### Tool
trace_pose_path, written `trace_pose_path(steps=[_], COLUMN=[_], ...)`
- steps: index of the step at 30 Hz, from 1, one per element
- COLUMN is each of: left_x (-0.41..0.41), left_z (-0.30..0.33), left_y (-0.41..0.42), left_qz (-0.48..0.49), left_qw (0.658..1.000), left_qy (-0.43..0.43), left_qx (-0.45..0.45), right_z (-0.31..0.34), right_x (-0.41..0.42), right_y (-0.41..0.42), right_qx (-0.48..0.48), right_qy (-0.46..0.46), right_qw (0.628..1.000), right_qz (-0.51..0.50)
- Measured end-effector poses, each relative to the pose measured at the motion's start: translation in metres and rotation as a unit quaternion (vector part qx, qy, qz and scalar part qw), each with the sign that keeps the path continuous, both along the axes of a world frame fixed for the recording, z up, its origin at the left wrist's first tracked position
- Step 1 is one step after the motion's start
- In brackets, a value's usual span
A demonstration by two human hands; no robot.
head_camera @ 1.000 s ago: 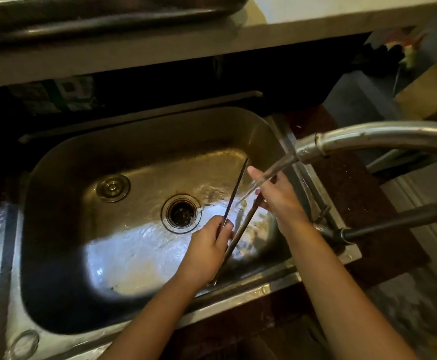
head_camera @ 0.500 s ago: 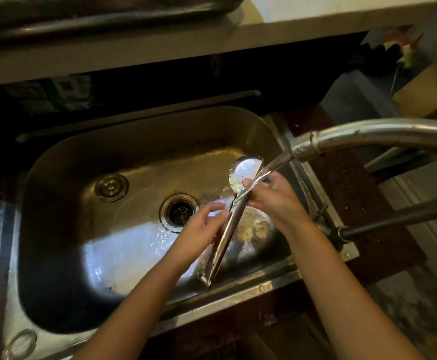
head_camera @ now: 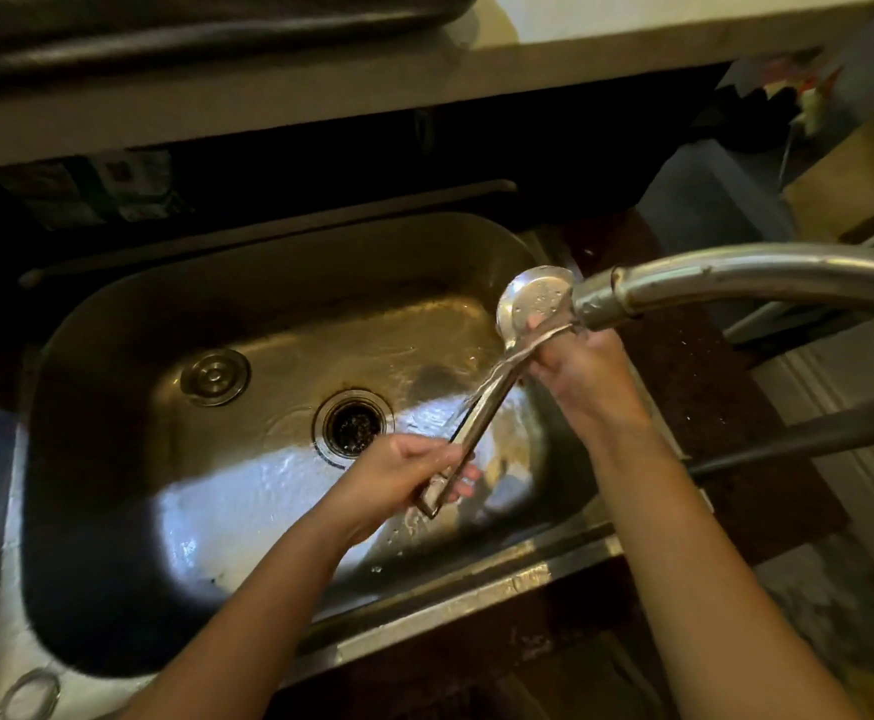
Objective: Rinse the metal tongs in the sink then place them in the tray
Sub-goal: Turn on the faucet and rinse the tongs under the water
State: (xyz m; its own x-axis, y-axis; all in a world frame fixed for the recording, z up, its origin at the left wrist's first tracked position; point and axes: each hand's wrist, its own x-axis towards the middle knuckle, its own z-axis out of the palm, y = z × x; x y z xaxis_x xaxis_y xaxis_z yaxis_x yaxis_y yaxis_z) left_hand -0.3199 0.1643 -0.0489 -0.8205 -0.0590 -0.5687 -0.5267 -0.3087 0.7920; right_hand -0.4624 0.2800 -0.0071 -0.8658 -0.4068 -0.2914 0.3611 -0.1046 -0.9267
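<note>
1. tongs (head_camera: 492, 402) run on a slant through the right half of the frame, above the sink (head_camera: 128, 314), their arms pressed together into one narrow bar.
2. left hand (head_camera: 404, 480) sits at centre frame, fingers curled around the lower, hinged end of the tongs; that end pokes out just below the fingertips, toward the sink's near rim.
3. right hand (head_camera: 585, 376) sits up and to the right, fingers closed on the upper part of the tongs just under their rounded scoop head (head_camera: 533, 298), thumb side pressed against the metal.
4. scoop head stands clear above the right hand, its flat round face turned up toward the camera, touching or just beside the tip of the faucet spout (head_camera: 736, 283).
5. faucet spout curves in from the right edge of the frame and ends right over the right hand's fingers.
6. water (head_camera: 507, 366) streams from the spout tip down along the tongs' bar between the two hands, and drops show below the left hand.
7. drain (head_camera: 353, 426) lies in the sink floor just left of the left hand; a round metal stopper (head_camera: 215, 376) rests farther left of it, well apart from the tongs.
8. sink floor is wet and shiny around the drain.
9. pale counter edge (head_camera: 372, 90) crosses the top of the frame behind the sink.
</note>
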Motion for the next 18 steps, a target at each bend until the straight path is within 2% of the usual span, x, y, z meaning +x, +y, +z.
trace_pose_path(steps=[4, 8, 14, 18], left_x=[-0.002, -0.024, 0.007, 0.015], left_z=[0.001, 0.015, 0.003, 0.004], left_y=[-0.009, -0.016, -0.014, -0.016], left_qz=[-0.059, -0.006, -0.03, -0.076], left_qw=[0.997, 0.998, 1.0, 0.997], left_qy=[0.005, 0.042, -0.001, -0.002], left_qx=[-0.045, -0.049, 0.007, 0.014], right_z=[-0.007, -0.011, -0.002, -0.007], right_x=[0.013, 0.036, 0.003, 0.001], right_y=[-0.004, -0.015, -0.012, -0.015], right_qx=[0.031, 0.048, 0.037, 0.06], right_qy=[-0.003, 0.011, -0.008, -0.042], right_qw=[0.999, 0.994, 0.999, 0.997], right_qz=[0.036, 0.101, 0.005, 0.032])
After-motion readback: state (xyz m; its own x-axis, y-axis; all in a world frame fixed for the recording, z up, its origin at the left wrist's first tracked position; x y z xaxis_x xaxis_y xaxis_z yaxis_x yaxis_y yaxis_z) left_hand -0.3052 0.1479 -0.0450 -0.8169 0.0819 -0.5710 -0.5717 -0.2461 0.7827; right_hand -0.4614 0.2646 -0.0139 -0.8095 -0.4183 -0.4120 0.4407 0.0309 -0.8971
